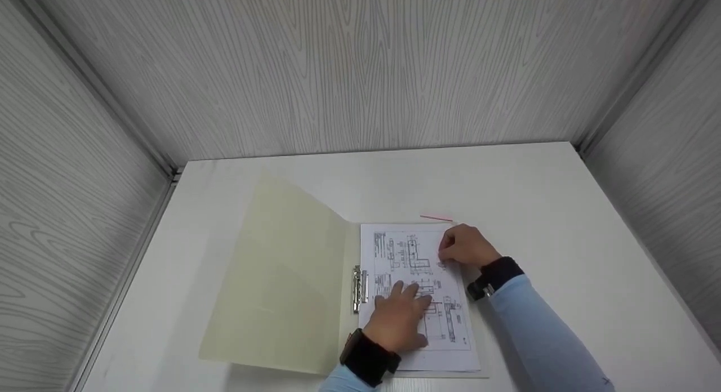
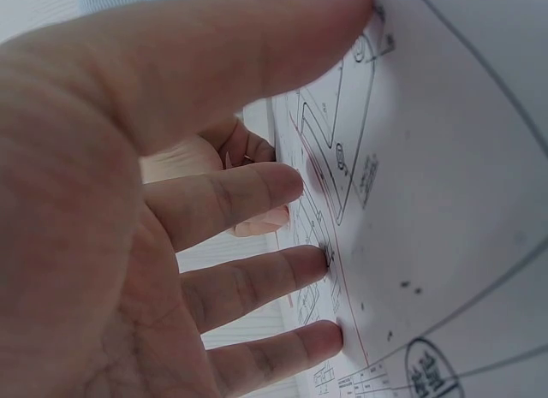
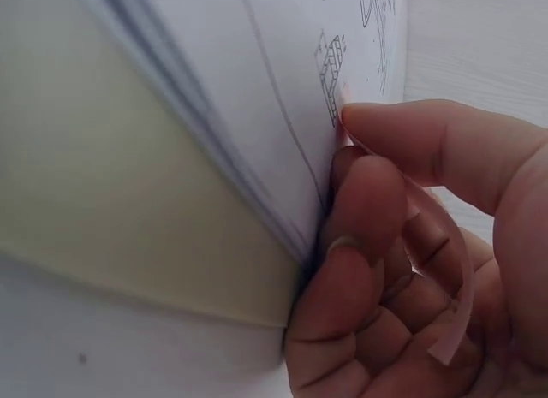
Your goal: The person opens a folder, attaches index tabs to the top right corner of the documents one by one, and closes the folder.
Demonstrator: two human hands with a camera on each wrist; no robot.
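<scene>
An open cream file folder (image 1: 276, 285) holds a stack of white paper sheets (image 1: 417, 358) printed with technical line drawings, seen close in the left wrist view. My left hand (image 1: 397, 321) rests on the top sheet with fingers spread, their tips touching the paper. At the sheet's upper right edge my right hand (image 1: 464, 245) pinches a thin pink strip (image 3: 462, 282) between thumb and forefinger. The strip curls down across the palm in the right wrist view, and its upper end meets the drawing. A red line crosses the paper beneath the left fingers.
The folder's metal clip (image 1: 356, 289) lies along the spine, left of the sheets. Its cover stands partly raised on the left. A thin pink-red strip (image 1: 436, 218) lies on the white table (image 1: 507, 183) just beyond the folder. Pale wood-grain panels (image 1: 360, 71) surround the table.
</scene>
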